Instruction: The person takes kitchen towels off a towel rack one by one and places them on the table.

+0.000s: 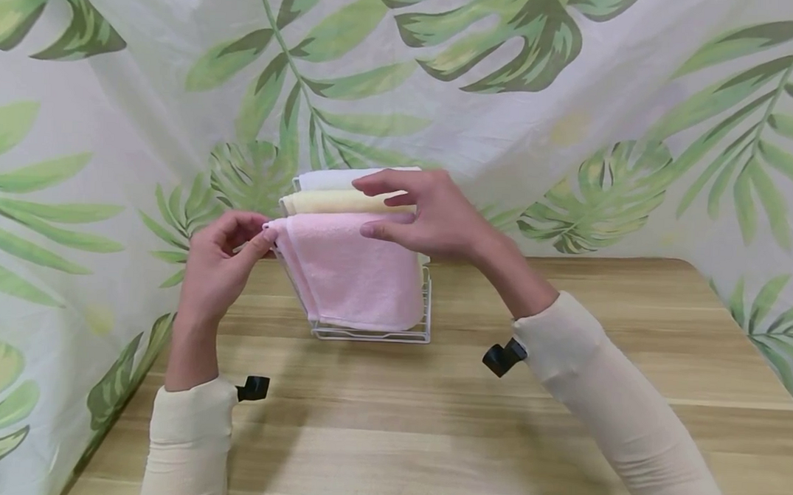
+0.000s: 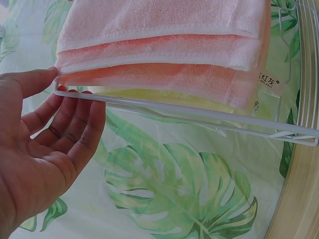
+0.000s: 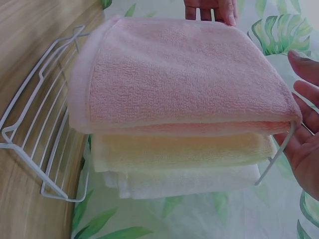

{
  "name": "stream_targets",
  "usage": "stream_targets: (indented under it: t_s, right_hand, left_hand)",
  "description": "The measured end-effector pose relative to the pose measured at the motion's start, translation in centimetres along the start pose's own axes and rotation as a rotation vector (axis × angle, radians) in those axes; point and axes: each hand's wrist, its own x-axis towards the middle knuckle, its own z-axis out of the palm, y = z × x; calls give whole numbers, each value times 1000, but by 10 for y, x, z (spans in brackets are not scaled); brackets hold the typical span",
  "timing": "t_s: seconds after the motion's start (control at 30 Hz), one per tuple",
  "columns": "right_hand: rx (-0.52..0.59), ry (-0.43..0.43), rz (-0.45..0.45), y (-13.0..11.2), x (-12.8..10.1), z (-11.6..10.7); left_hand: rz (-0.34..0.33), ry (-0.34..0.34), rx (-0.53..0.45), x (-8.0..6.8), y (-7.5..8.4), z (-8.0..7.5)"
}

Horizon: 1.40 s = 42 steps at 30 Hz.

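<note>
A white wire rack (image 1: 373, 335) stands on the wooden table (image 1: 428, 426) with three folded towels hung over its bars. The pink towel (image 1: 355, 275) is nearest me, a cream towel (image 1: 332, 202) behind it and a white towel (image 1: 326, 178) at the back. My left hand (image 1: 251, 234) is at the pink towel's left end, thumb on its corner and straight fingers against the bar (image 2: 199, 115) under it. My right hand (image 1: 388, 212) hovers over the towels' right end, fingers spread and straight, thumb at the pink towel's top fold. The right wrist view shows its palm (image 3: 306, 134) just off the pink towel (image 3: 184, 74).
A leaf-printed cloth (image 1: 576, 100) hangs close behind the rack and down the table's left and right sides. The rack's flat wire base (image 3: 30, 124) lies on the wood. Bare tabletop stretches between the rack and me.
</note>
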Motion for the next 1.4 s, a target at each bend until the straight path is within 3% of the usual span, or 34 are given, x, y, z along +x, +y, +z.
stream_targets:
  t_s: [0.47, 0.77, 1.2, 1.4]
  right_hand:
    - [-15, -71, 44, -4, 17, 12]
    - [-136, -97, 47, -7, 22, 17]
    - [-186, -67, 29, -7, 19, 16]
    - [-208, -53, 12, -9, 19, 17]
  left_hand:
    - [-11, 10, -25, -1, 0, 1]
    - [-4, 9, -25, -1, -1, 1]
    - [-6, -2, -122, 2, -2, 0]
    - [-11, 25, -84, 2, -4, 3]
